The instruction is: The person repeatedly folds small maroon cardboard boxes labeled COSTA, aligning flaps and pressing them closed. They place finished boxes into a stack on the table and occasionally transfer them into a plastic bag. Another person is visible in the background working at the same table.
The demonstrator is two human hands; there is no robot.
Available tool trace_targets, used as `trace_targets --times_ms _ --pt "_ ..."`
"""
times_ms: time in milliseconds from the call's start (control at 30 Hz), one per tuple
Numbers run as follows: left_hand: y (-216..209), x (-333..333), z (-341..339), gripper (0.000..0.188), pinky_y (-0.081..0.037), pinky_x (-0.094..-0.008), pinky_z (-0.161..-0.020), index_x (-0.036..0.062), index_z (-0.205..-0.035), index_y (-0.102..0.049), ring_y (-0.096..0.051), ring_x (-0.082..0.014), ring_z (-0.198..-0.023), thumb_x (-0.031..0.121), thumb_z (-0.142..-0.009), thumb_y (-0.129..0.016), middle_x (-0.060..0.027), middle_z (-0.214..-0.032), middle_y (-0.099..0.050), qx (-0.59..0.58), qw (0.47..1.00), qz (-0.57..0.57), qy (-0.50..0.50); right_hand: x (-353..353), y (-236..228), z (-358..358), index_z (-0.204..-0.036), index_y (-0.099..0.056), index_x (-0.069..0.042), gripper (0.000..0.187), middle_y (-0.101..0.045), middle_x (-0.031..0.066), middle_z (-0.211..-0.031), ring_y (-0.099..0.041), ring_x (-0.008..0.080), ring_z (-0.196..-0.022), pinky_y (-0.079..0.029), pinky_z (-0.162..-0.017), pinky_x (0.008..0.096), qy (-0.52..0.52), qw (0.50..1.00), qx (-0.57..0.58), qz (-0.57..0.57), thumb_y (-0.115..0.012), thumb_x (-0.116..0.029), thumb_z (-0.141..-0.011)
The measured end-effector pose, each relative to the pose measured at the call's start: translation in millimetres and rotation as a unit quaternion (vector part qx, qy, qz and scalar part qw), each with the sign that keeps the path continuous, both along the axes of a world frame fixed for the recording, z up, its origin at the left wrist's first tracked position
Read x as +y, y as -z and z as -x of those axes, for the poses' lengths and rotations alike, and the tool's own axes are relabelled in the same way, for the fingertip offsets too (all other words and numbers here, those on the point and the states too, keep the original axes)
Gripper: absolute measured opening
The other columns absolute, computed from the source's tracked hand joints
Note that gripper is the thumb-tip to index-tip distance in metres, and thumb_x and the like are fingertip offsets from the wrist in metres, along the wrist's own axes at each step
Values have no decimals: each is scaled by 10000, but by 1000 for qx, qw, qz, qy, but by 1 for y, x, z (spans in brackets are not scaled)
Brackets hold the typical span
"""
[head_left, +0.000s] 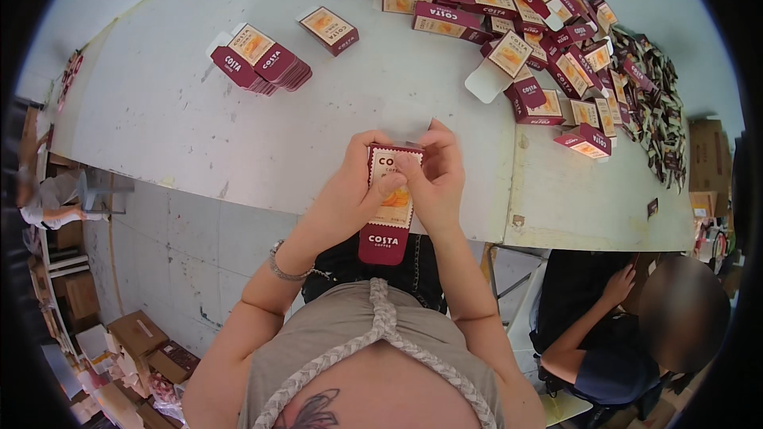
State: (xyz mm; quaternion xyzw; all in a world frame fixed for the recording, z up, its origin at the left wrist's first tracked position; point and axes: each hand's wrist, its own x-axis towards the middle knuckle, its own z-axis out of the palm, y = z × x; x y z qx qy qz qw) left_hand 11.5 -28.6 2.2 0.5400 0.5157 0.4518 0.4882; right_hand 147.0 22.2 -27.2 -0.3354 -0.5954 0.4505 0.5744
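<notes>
At the near edge of the table, a maroon and cream cardboard carton is between my hands. Its maroon end flap hangs out toward me. My left hand grips the carton's left side, its thumb across the front panel. My right hand pinches the upper right of the carton, thumb pressed on the front and other fingers curled at the far end. What those fingers do behind the carton is hidden.
A fanned stack of flat cartons lies at the far left beside one formed carton. Formed cartons heap at the far right, next to piled dark sachets. A person sits at the right; cardboard boxes stand on the floor at left.
</notes>
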Motion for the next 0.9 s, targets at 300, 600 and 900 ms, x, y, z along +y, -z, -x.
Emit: trace_targets --times_ms 300,600,900 --pt "11 -2 -6 577 -527 -367 -718 19 -1261 -251 -636 -290 -917 145 -853 -640 -149 -1184 -501 51 984 -166 -35 9 -38 -21 -997 -677 4 161 -621 72 -1008 -589 130 -894 -476 -801 255 -135 970 54 195 -646 -24 -842" --pt "9 -6 12 318 -494 -293 -782 40 -1169 -412 -600 -200 -931 69 -893 -568 -95 -1188 -496 12 997 -70 11 -12 -44 -31 -1090 -667 -31 283 -588 75 -1196 -586 184 -1037 -488 -856 285 -204 962 -85 161 -647 -1 -809" --pt "13 62 167 598 -442 -378 -907 5 -1350 -274 -431 -247 -1209 318 -926 -558 -180 -1331 -341 94 863 -137 -477 145 -17 -10 -1165 -480 -36 326 -621 69 -990 -587 175 -947 -446 -880 307 67 990 -7 125 -534 -233 -911"
